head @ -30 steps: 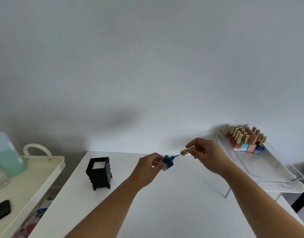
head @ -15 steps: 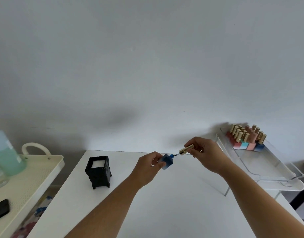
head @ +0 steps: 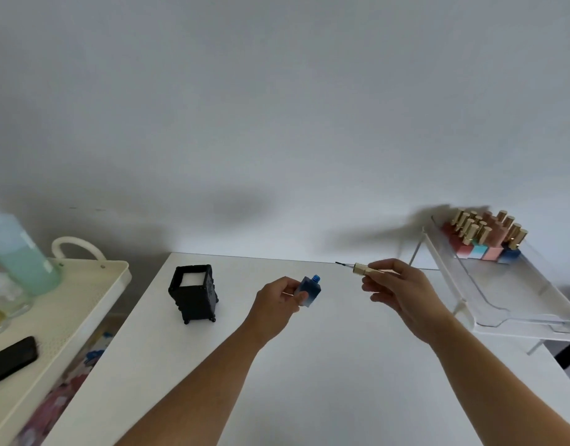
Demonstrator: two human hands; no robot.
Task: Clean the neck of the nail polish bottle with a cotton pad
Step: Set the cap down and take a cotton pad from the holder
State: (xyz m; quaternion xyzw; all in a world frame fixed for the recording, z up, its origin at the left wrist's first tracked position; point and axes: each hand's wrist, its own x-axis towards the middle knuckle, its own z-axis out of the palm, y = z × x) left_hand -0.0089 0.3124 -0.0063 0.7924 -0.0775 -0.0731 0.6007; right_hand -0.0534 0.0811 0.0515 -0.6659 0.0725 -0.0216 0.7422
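Left hand (head: 278,300) grips the blue nail polish bottle (head: 307,291), thumb and fingers curled round its lower body. The bottle sticks out of the hand's right side and is held above the white table (head: 309,381), not resting on it. It is tilted, with the neck (head: 315,278) pointing up and slightly right. The neck is uncapped and its blue thread is visible.

Right hand (head: 396,288) pinches the gold cap (head: 362,269) between thumb and fingertips, the other fingers loosely curled below. The brush (head: 340,263) pokes out of the cap toward the left. The brush tip is clear of the bottle, up and to the right of the neck, with a gap between them. The hands are apart and roughly level.

The black holder (head: 195,292) stands on the table left of the left hand, well apart from it, with a stack of white cotton pads (head: 192,279) inside (only the top pad visible). Neither hand touches it.

Far right, a clear tilted tray (head: 502,284) has a cluster of gold-capped polish bottles (head: 484,239) at its back end. Far left is a cream cart (head: 84,300) carrying a blurred bottle of green liquid (head: 19,252), a glass jar (head: 0,304) and a black phone (head: 9,360).
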